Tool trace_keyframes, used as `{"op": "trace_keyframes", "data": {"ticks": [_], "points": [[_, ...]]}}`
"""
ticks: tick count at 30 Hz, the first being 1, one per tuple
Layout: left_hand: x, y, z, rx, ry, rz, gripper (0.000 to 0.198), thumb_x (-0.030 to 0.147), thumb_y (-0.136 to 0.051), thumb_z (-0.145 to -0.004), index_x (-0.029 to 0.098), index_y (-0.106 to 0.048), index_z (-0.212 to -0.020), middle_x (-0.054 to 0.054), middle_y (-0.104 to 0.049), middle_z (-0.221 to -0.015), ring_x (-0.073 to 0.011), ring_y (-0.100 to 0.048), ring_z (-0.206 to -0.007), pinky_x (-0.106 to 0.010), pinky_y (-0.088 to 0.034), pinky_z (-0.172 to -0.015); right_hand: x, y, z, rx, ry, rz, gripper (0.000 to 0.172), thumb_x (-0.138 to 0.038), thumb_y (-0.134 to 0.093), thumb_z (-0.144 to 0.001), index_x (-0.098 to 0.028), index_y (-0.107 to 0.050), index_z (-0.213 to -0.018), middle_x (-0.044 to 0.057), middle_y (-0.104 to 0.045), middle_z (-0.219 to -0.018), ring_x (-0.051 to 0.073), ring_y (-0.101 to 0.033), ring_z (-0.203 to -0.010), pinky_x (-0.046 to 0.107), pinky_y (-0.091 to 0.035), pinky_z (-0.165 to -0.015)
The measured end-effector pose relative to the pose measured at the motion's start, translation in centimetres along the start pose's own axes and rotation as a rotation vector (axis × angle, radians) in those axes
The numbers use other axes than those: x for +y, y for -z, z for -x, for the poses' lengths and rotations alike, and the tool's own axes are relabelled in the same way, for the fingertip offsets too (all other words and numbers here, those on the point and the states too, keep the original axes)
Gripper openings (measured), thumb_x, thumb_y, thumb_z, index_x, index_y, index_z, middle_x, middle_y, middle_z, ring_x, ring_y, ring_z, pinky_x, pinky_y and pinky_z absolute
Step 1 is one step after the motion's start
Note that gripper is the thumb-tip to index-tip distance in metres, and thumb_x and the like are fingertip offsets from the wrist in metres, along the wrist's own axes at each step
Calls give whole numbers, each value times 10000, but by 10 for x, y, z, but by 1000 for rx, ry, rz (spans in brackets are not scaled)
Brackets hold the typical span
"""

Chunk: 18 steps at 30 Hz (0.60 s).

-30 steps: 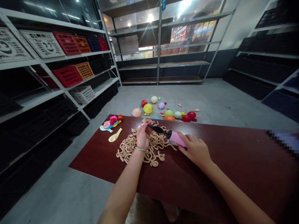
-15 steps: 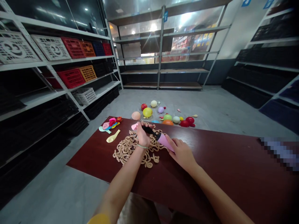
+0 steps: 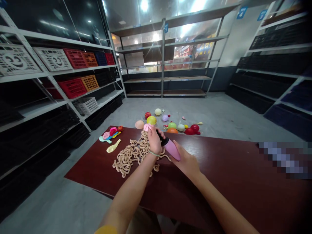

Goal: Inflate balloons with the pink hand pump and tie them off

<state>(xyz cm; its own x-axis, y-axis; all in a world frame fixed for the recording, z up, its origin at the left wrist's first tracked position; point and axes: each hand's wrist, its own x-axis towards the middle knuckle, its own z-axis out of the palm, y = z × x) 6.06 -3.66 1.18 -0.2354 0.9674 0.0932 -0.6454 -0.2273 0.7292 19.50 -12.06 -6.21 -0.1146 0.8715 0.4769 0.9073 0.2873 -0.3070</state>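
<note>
At centre frame, the right hand (image 3: 186, 161) is gripping a pump (image 3: 172, 150), its long axis slanting up-left into the nearer-to-balloon left hand (image 3: 155, 140), which is grasping the pink balloon (image 3: 147, 127) just above.

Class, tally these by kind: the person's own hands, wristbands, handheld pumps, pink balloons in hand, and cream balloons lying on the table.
Hands: 2 (left hand, right hand)
Wristband: 1
Pink-and-black pump: 1
Held pink balloon: 1
Cream balloon on the table: 1
Total: 6
</note>
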Motion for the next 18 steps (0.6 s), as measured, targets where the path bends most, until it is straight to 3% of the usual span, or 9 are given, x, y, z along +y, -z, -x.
{"op": "trace_keyframes", "data": {"ticks": [5,8,10,14,18], "points": [[35,17,-35,119,-78,-45,361,536,-507,-934,225,-403,-782,66,-425,-539,-74,-401,-376,-184,-314,-376,-1,1,-1,-61,31,0,613,-384,-560,-895,-286,-388,-1475,77,-677,-1242,245,-703,-958,333,-534,-732],[62,28,-57,126,-117,-42,328,507,-489,-949,226,-402,-804,71,-414,-530,-72,-407,-382,-172,-314,-389,-2,0,-1,-85,66,-8,592,-364,-557,-893,-272,-405,-1458,77,-689,-1209,240,-702,-955,331,-531,-738],[67,30,-61,148,-135,-35,317,500,-476,-953,227,-398,-813,73,-410,-534,-70,-404,-381,-169,-304,-384,-4,-1,-1,-94,63,-5,586,-333,-559,-882,-263,-418,-1447,75,-698,-1187,236,-707,-926,325,-527,-726],[38,21,-42,177,-98,-69,349,526,-474,-947,223,-390,-796,74,-413,-543,-64,-386,-367,-167,-293,-364,-7,-2,0,-88,-33,-12,572,-320,-586,-851,-273,-457,-1406,47,-702,-1195,237,-719,-882,315,-513,-675],[-2,6,-14,78,0,-126,382,557,-484,-936,223,-388,-777,72,-431,-545,-67,-397,-358,-169,-306,-352,-8,1,1,-77,-99,-45,589,-370,-602,-851,-281,-442,-1410,37,-685,-1251,250,-720,-916,319,-511,-670]]}}
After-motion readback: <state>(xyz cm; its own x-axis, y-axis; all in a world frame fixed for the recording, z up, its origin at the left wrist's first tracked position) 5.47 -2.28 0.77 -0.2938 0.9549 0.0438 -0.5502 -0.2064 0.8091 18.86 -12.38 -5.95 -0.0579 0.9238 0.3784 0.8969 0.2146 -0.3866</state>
